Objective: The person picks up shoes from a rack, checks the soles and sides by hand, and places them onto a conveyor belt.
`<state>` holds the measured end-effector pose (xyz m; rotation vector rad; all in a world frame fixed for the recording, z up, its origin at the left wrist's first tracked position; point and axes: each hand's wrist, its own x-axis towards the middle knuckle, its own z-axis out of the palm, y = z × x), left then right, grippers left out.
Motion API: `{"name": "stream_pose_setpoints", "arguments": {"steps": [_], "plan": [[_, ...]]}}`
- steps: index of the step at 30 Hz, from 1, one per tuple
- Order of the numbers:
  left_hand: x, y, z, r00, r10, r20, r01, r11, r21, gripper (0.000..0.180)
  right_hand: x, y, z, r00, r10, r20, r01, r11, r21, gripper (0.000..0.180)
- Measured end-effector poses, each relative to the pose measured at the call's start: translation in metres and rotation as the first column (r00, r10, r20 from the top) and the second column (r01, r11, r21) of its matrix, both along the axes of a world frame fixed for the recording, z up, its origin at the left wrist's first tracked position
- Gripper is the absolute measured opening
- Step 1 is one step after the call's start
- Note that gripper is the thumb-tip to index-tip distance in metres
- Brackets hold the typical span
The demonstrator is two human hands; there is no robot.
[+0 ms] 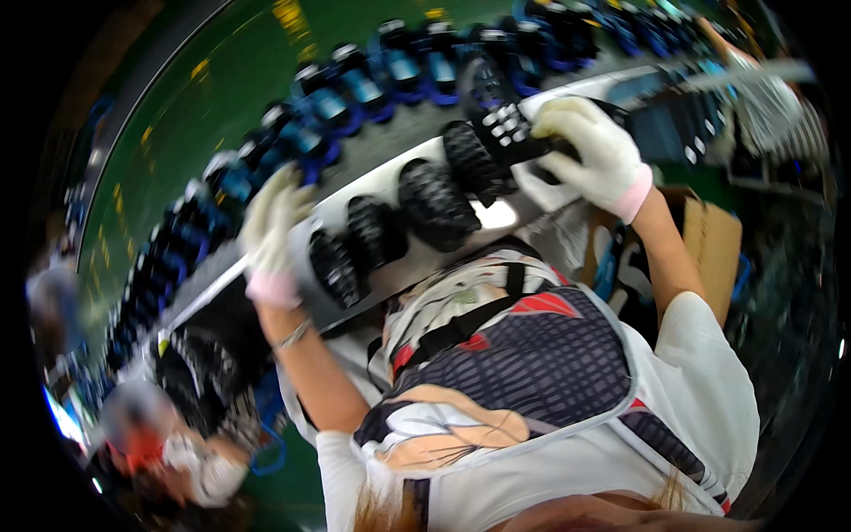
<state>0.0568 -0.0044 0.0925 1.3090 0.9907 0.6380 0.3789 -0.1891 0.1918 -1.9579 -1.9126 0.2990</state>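
Observation:
My left hand (279, 222), in a white glove with a pink cuff, hovers over the far edge of the bench beside the row of blue shoes. Its fingers are apart and somewhat blurred, with nothing visible in them. At the right end of the bench, my white-gloved right hand (592, 155) curls its thumb and fingers around the end of a black piece with white spots (507, 129). Several black, thickly treaded shoe soles (436, 204) stand in a row on the bench between my hands.
A white bench (390, 282) runs in front of me. Beyond it, a grey conveyor (377, 142) carries several blue and black shoes (362, 84). An open cardboard box (709, 253) stands by my right arm. One person (177, 461) is at lower left, another (762, 102) at far right.

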Motion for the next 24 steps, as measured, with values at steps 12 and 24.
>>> {"name": "stream_pose_setpoints", "arguments": {"steps": [12,24], "plan": [[-0.067,-0.008,-0.031,0.757,0.297,0.581,-0.029,0.905,-0.425,0.045,-0.203,0.156,-0.040,0.881,0.344,-0.325,-0.434,0.861,-0.266,0.041],[-0.097,0.049,-0.075,0.679,0.599,0.424,-0.339,0.768,-0.543,0.033,-0.271,0.237,-0.098,0.949,0.240,-0.205,-0.309,0.839,-0.447,0.043]]}}
